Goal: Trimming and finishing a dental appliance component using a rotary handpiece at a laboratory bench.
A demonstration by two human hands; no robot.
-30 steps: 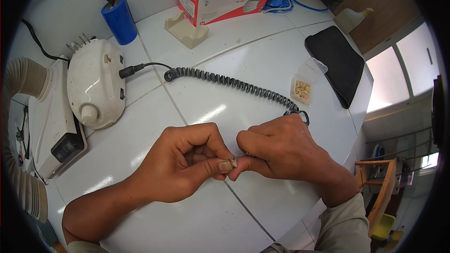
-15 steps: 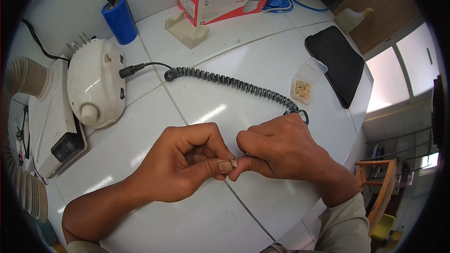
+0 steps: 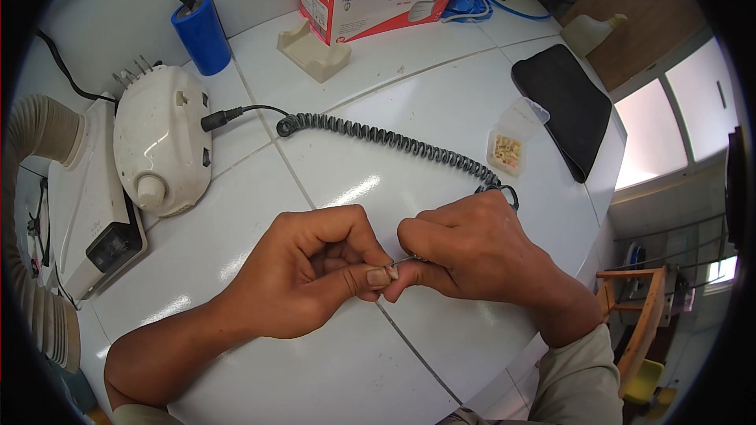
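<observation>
My left hand (image 3: 307, 279) pinches a small pale tooth-like piece (image 3: 393, 272) between thumb and fingertips; only a bit of it shows. My right hand (image 3: 484, 248) is closed around a rotary handpiece, its body hidden by the fingers. The handpiece's thin metal bur (image 3: 405, 259) sticks out toward the left fingertips and meets or nearly meets the piece. Both hands come together above the white tiled tabletop (image 3: 315, 378). From behind the right hand, a black coiled cord (image 3: 394, 140) runs to a cream control unit (image 3: 164, 142) with a knob.
A white dust extractor (image 3: 83, 212) with a ribbed hose (image 3: 43, 134) stands at left. Farther back are a blue cylinder (image 3: 201, 35), a beige cradle (image 3: 313, 51) and mask boxes (image 3: 386, 12). An open plastic box (image 3: 504, 171) with small tooth-like pieces sits by a black pouch (image 3: 563, 106).
The pale piece seems to have turned very slightly in my left fingertips. Both hands otherwise keep their places.
</observation>
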